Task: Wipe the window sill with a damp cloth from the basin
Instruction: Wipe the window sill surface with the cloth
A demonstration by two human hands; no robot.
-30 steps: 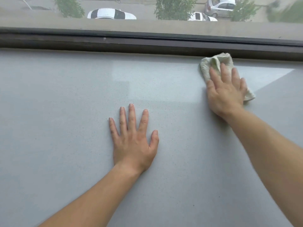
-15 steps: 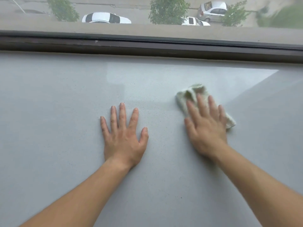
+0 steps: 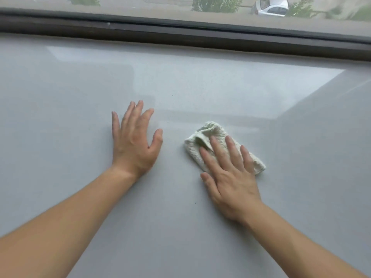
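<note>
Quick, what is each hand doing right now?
Left hand: open, holding nothing, on the sill.
Right hand: open, flat on the cloth.

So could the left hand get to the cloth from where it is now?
Probably yes. The left hand lies on the sill just beside the cloth, with only bare surface between them. The right hand covers most of the cloth, so only its near-left edge is free to touch.
</note>
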